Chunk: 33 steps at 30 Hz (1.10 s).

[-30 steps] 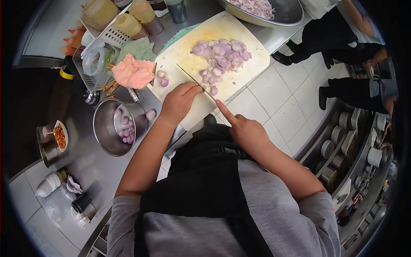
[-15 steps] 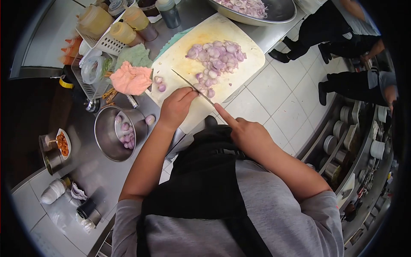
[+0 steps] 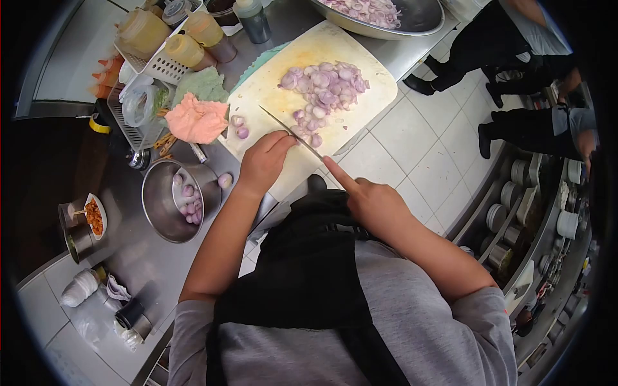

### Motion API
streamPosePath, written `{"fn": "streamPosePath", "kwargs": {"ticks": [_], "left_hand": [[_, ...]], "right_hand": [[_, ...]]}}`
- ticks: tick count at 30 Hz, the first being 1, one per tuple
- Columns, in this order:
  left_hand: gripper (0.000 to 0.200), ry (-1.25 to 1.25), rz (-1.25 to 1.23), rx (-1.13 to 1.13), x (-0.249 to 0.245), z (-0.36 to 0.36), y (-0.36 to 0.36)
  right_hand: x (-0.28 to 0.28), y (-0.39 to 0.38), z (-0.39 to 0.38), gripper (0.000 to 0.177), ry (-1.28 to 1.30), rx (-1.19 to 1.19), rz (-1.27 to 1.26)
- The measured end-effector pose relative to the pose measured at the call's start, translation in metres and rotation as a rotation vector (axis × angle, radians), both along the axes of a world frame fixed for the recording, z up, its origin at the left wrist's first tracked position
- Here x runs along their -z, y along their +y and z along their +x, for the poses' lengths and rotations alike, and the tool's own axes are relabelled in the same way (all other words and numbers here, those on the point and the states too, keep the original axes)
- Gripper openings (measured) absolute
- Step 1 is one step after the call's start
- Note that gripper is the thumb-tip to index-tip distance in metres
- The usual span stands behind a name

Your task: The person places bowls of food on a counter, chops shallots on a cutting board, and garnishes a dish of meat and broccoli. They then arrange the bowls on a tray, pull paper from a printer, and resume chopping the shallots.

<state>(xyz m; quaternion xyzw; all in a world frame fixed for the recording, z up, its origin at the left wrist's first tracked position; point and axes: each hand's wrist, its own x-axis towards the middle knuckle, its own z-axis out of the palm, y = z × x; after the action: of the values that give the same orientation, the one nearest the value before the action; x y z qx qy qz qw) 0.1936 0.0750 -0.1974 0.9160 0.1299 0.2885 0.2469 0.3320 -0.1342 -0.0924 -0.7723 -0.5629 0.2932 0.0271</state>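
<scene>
Here, grips a knife [image 3: 278, 121] in the closed right hand [image 3: 376, 199], with forefinger stretched forward along it.
Bends the left hand [image 3: 262, 161], with fingers bunched together at the blade, over the cutting board [image 3: 368, 58]; cannot tell whether pressed on anything. Has loose shallots [image 3: 242, 132] near the board's left edge, sliced shallots [image 3: 328, 85] heaped beyond the blade, and a wide metal bowl [image 3: 425, 17] of slices [image 3: 368, 11] past the far edge.
</scene>
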Motion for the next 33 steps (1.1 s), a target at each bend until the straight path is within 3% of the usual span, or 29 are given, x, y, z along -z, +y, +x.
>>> {"fn": "streamPosePath", "kwargs": {"ticks": [6, 12, 18, 21, 31, 33], "left_hand": [[0.023, -0.007, 0.008, -0.003, 0.000, 0.001, -0.001], [0.022, 0.002, 0.020, -0.008, -0.003, 0.000, -0.001], [0.022, -0.006, 0.020, 0.014, -0.006, 0.000, 0.000], [0.022, -0.008, 0.024, 0.013, -0.004, 0.001, -0.001], [0.021, -0.015, -0.027, -0.005, -0.001, 0.000, 0.000], [0.020, -0.021, -0.033, -0.003, -0.001, 0.001, 0.000]], "right_hand": [[0.031, 0.008, -0.007, 0.086, -0.043, 0.023, 0.071], [0.000, -0.005, -0.003, 0.085, -0.005, -0.008, -0.006], [0.028, 0.016, -0.005, 0.085, -0.026, 0.007, 0.072], [-0.003, 0.006, -0.003, 0.086, 0.020, 0.004, -0.028], [0.020, 0.012, -0.006, 0.089, 0.044, 0.042, -0.123], [0.028, 0.008, -0.008, 0.092, 0.008, 0.043, -0.008]]}}
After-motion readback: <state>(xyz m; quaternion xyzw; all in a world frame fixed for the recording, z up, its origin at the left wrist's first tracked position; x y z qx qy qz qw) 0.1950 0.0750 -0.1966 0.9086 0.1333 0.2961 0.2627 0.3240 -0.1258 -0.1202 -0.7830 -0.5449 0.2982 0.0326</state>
